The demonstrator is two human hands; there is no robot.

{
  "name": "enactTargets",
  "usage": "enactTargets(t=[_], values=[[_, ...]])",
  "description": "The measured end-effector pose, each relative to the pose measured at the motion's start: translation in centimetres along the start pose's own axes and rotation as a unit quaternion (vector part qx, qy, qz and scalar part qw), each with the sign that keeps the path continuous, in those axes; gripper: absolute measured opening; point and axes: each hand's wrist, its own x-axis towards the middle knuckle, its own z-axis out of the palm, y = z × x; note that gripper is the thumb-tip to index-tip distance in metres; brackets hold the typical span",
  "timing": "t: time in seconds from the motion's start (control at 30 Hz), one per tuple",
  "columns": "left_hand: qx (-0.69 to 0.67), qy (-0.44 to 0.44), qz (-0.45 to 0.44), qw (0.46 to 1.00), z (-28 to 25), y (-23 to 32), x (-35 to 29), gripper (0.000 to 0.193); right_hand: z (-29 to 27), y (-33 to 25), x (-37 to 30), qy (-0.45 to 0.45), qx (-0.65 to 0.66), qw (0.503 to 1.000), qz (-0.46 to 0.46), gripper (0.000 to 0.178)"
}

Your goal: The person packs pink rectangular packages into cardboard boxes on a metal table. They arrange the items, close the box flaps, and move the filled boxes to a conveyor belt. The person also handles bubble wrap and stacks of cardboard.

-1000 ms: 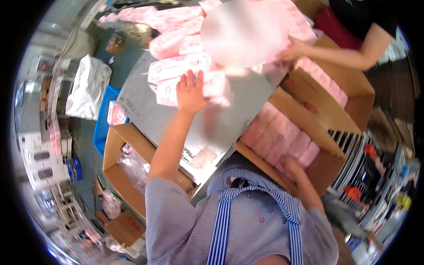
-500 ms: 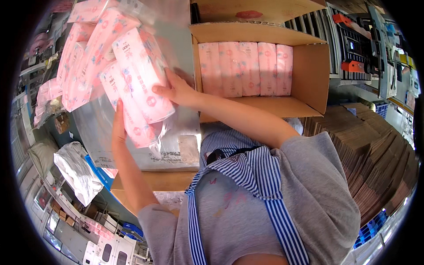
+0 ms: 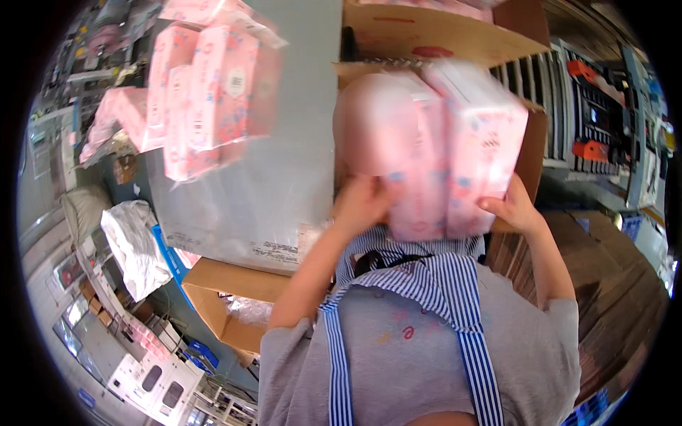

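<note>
My left hand [image 3: 364, 206] and my right hand [image 3: 517, 207] press from either side on a row of pink tissue packs [image 3: 487, 153] with a floral print. The packs stand side by side, lifted above the open cardboard carton [image 3: 531, 145], and they hide most of its inside. My right thumb lies on the near face of the rightmost pack. Motion smears the packs and the left fingers, and the left end of the row is too blurred to make out.
More pink tissue packs [image 3: 213, 92] stand in a cluster on the grey metal table [image 3: 305, 142] to the left. Flattened cardboard [image 3: 590, 263] is stacked at the right. An open box [image 3: 234, 334] with clear plastic inside sits below the table's near edge. A roller conveyor [image 3: 547, 99] lies beyond the carton.
Both hands have carried the tissue packs rightward from the table to above the carton. The right hand has moved to the row's right end. My view has shifted a little.
</note>
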Motion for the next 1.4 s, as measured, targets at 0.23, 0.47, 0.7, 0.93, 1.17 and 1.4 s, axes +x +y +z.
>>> enactTargets(t=[0.23,0.47,0.7,0.93,1.17,1.4], values=[[0.615,0.001,0.125,0.779,-1.0,-4.2,3.5,0.056,4.9,9.0,7.5,-0.085,0.021,0.996,0.000,0.079],[0.461,-0.108,-0.046,0.879,-6.6,-2.6,2.9,0.033,10.8,14.5,16.4,-0.129,-0.021,0.988,0.079,0.064],[0.558,0.649,-0.103,0.506,-31.7,7.2,-4.9,0.040,7.4,5.9,16.2,0.106,-0.237,0.963,-0.077,0.037],[0.554,0.427,-0.075,0.710,-28.3,9.0,-0.6,0.052,15.3,-8.0,23.6,0.019,-0.035,0.980,-0.195,0.035],[0.611,0.514,0.001,0.602,-42.5,10.8,5.4,0.074,24.9,-13.5,33.3,0.034,-0.055,0.958,-0.280,0.050],[0.492,0.422,0.039,0.761,-33.5,5.0,-2.8,0.086,27.4,-8.7,25.2,0.166,-0.192,0.926,-0.279,0.041]])
